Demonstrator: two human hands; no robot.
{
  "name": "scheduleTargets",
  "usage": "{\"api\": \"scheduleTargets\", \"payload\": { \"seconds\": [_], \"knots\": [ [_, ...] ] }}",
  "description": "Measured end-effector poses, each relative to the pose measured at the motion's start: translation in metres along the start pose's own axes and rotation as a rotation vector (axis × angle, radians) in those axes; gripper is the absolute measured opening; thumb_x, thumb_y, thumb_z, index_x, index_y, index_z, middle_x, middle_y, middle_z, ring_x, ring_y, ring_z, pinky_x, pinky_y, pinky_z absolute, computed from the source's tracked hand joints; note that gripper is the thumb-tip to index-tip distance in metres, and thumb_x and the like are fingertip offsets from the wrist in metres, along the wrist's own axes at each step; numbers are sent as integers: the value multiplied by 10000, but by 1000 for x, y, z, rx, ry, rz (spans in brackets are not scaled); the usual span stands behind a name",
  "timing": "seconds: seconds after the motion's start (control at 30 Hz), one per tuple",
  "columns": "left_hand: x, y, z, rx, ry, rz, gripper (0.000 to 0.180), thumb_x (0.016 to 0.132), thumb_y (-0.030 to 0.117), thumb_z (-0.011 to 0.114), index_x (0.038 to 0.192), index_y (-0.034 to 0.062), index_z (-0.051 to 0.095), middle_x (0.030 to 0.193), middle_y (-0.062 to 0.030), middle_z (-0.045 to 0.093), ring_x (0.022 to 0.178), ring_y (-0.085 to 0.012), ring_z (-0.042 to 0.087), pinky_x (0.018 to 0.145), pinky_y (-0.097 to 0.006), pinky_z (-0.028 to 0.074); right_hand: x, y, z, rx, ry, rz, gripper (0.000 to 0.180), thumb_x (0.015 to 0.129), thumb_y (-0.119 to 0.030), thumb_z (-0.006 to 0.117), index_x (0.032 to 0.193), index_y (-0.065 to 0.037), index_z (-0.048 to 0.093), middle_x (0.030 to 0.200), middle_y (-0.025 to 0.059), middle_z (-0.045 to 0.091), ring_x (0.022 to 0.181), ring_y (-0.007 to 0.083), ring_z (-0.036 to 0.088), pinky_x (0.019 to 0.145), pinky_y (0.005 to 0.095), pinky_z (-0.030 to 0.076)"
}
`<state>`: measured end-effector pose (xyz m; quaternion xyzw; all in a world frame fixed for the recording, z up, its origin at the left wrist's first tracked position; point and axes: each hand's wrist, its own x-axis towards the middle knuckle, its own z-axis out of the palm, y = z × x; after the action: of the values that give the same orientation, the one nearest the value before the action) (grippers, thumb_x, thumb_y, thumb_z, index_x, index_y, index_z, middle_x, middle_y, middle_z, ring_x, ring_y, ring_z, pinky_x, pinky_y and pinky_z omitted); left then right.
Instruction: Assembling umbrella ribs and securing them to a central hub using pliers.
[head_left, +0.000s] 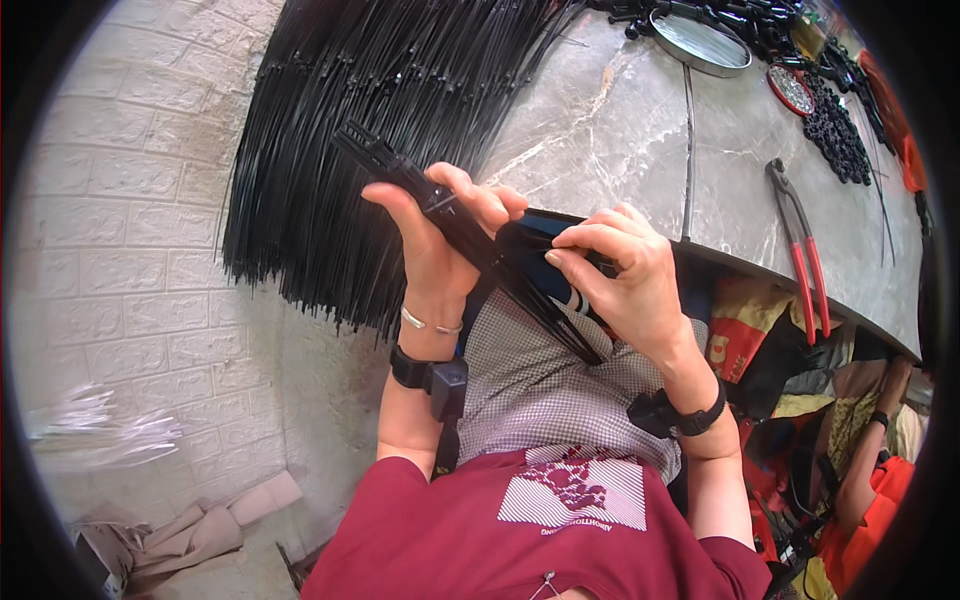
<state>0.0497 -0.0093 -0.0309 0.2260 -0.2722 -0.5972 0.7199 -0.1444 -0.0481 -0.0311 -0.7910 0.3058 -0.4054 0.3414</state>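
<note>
My left hand holds a long black bundle of slim rods, which looks like a folded umbrella frame. It lies slantwise across my palm and fingers, its thick blocky end up to the left and its thin end down over my lap. My left thumb sticks out to the side. Close beside the bundle, my right hand pinches with thumb and forefinger at a small dark piece whose kind I cannot make out. Both wrists wear black straps with small boxes.
A thick layer of thin black rods overhangs the left of the grey marbled table. Red-handled pliers stick out over its edge. A round mirror-like dish, a red bowl of small metal bits and black parts lie beyond. Another person's arm shows right.
</note>
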Motion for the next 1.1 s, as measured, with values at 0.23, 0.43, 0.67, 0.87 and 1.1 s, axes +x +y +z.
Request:
{"api": "scheduleTargets", "payload": {
  "seconds": [0.23,0.43,0.67,0.87,1.1],
  "knots": [
    [-12,7,-6,-24,-90,-15,749,734,745,424,987,67,616,710,-108,668,953,-390,628,849,-492,497,9,-15,-6,318,-111,134,97,719,-41,726,800,-24,677,692,54,623,554,106,582,534,243,463],
    [-12,4,3,-21,-71,-8,774,741,743,424,1043,55,610,706,-90,669,943,-361,635,862,-458,498,26,-24,-1,697,-164,209,119,745,-1,696,847,48,661,853,96,688,735,102,636,679,239,510],
    [-15,3,-1,-50,-121,83,826,787,737,316,1129,32,577,845,-132,693,1079,-362,578,849,-464,514,30,-26,21,890,-188,182,146,790,37,616,930,67,645,875,88,678,771,117,634,720,246,508],
    [-11,2,9,48,-74,112,693,683,746,505,899,108,666,734,-22,587,847,-218,520,799,-342,455,21,-23,29,842,-141,264,116,796,-23,666,890,44,662,788,114,686,750,105,657,686,228,522],
    [-12,2,19,91,37,147,680,689,723,532,891,81,621,690,21,407,688,-132,397,642,-259,393,18,-22,35,870,-39,222,112,786,-34,684,883,22,676,754,87,690,711,77,642,659,228,520]
  ]
}}
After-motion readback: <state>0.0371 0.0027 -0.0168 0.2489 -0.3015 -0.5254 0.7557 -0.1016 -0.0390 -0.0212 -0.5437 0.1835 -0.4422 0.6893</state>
